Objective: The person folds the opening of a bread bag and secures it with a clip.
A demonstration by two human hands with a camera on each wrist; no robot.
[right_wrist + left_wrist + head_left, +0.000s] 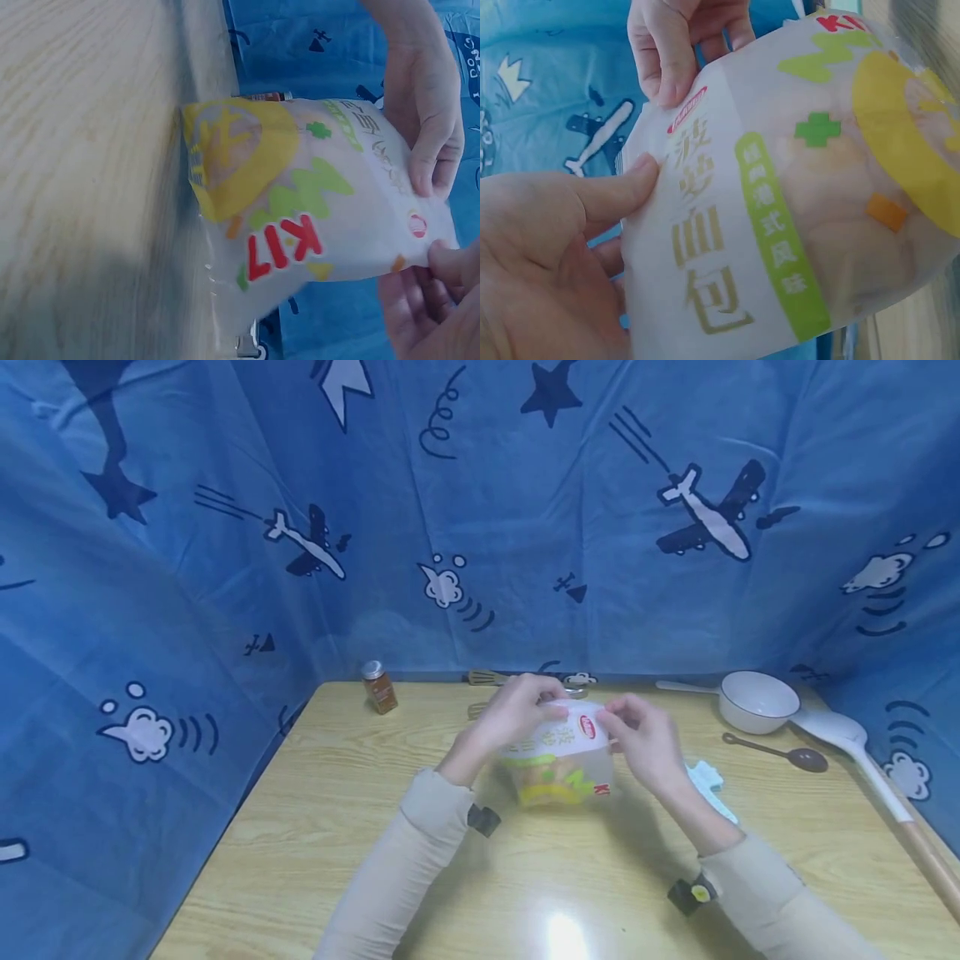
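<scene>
Both hands hold a translucent white plastic bread bag with yellow and green print (561,752) upright at the middle of the pale wooden table (337,827). The left hand (517,714) and right hand (645,739) each pinch its top edge. It looks light, soft and crushable, its film slippery, so the sealed top seam seems the best hold.

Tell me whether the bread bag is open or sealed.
Cannot tell. Both hands, left hand and right hand, pinch the bread bag at its top edge, hiding any opening.
</scene>
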